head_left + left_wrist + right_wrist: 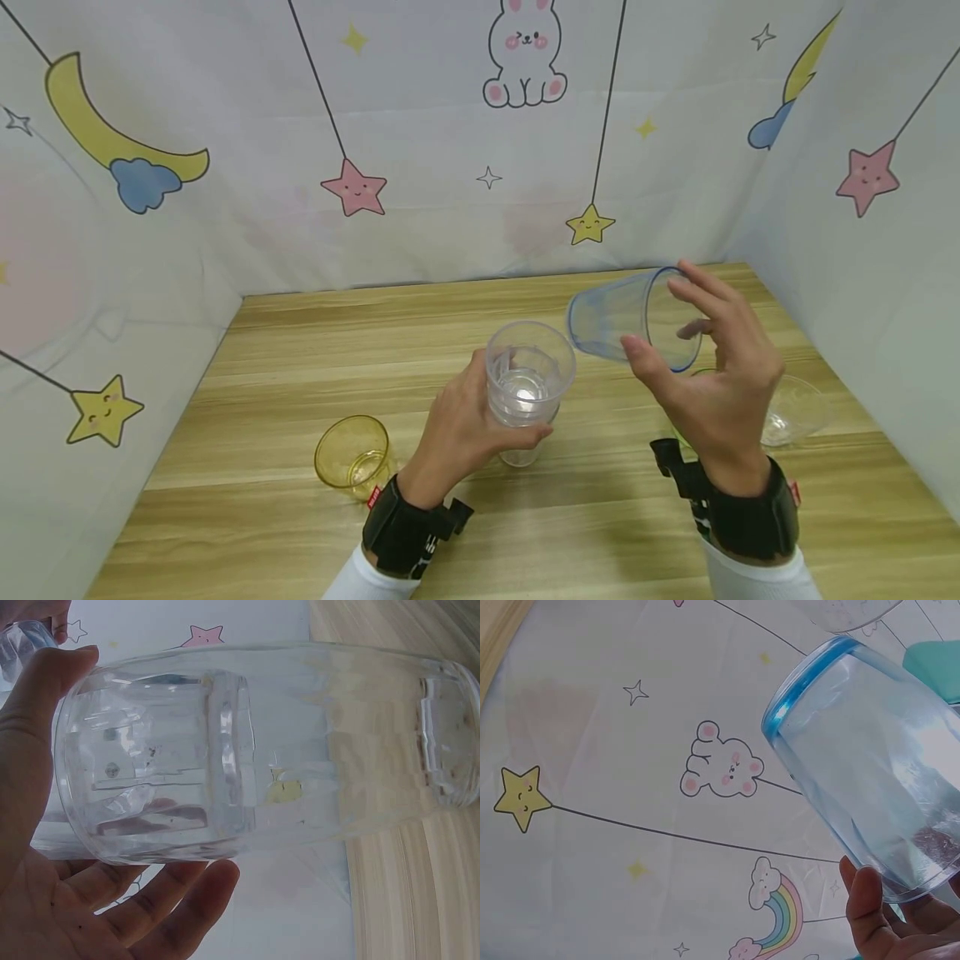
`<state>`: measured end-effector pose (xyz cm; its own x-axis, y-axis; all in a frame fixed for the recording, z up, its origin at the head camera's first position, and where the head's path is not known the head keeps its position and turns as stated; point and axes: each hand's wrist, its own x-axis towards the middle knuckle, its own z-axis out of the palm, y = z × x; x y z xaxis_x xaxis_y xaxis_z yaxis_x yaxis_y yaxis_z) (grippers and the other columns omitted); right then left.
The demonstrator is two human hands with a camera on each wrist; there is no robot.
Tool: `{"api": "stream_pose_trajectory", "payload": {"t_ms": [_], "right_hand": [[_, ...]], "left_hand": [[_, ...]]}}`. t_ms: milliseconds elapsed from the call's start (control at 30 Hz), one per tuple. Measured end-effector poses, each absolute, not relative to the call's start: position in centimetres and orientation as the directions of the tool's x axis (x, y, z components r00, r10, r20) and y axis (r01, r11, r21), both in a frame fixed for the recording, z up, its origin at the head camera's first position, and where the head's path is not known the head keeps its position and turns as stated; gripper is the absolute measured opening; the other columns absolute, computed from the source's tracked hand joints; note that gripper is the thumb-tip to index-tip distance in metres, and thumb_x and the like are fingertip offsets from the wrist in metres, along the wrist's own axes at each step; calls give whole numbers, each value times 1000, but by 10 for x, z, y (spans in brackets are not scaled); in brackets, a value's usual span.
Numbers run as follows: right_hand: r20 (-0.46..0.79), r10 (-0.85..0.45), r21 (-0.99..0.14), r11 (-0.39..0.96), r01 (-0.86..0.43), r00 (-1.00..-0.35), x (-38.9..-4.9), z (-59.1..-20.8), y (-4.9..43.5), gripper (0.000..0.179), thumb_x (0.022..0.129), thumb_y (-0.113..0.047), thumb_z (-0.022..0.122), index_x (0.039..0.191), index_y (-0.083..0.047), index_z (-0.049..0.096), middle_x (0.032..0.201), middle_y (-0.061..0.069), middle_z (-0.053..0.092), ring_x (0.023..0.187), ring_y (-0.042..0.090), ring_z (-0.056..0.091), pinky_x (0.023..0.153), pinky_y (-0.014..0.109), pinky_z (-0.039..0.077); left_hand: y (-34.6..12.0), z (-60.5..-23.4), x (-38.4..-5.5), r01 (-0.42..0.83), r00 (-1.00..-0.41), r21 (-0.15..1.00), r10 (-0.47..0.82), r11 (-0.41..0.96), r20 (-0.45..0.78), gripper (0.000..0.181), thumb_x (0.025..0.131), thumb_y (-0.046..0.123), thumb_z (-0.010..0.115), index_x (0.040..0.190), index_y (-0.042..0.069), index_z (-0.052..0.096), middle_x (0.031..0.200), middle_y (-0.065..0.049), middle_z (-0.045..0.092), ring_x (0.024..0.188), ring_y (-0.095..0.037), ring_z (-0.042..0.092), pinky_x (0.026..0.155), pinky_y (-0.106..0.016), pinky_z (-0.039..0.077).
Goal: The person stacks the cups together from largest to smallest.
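My left hand (461, 425) grips a clear cup (531, 354) round its side, mouth up, over the middle of the table. In the left wrist view, this clear cup sits nested in the mouth of a taller clear glass (375, 735), with the thumb and fingers around the glass near its rim. My right hand (720, 375) holds a blue-tinted cup (607, 317) by its rim, between thumb and fingers. That cup is tipped on its side, its base toward the clear cup and its mouth toward my palm.
A yellow cup (352, 454) stands on the wooden table (300, 350) beside my left wrist. Behind my right hand are a partly hidden green-rimmed cup (681, 442) and a clear vessel (795, 412). Printed cloth walls (427, 233) enclose the back and sides.
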<state>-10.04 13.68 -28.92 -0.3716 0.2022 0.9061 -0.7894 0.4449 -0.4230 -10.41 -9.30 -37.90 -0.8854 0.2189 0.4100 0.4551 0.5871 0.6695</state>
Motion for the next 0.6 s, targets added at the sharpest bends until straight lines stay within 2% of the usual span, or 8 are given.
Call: {"api": "stream_pose_trajectory", "payload": {"t_ms": [167, 367, 600], "right_hand": [[910, 204, -415, 411, -812, -361, -99, -289, 135, 75, 80, -56, 79, 104, 14, 68, 116, 28, 67, 103, 18, 64, 73, 17, 43], [912, 205, -408, 378, -831, -355, -97, -289, 133, 76, 80, -55, 80, 104, 15, 67, 117, 29, 66, 108, 25, 64, 73, 18, 44], [906, 196, -421, 313, -852, -375, -94, -289, 131, 74, 80, -50, 83, 105, 17, 66, 120, 30, 65, 111, 27, 63, 75, 19, 46]], "left_hand": [[-93, -379, -104, 460, -883, 664, 222, 590, 414, 90, 63, 49, 93, 134, 16, 50, 115, -4, 67, 99, -18, 66, 79, -36, 55], [-93, -380, -105, 462, -881, 658, 225, 594, 415, 90, 62, 49, 93, 134, 15, 49, 115, -5, 68, 99, -19, 67, 78, -35, 56], [-93, -380, -105, 467, -879, 660, 229, 589, 417, 91, 62, 48, 94, 134, 15, 49, 115, -5, 68, 99, -18, 67, 78, -35, 56]]}}
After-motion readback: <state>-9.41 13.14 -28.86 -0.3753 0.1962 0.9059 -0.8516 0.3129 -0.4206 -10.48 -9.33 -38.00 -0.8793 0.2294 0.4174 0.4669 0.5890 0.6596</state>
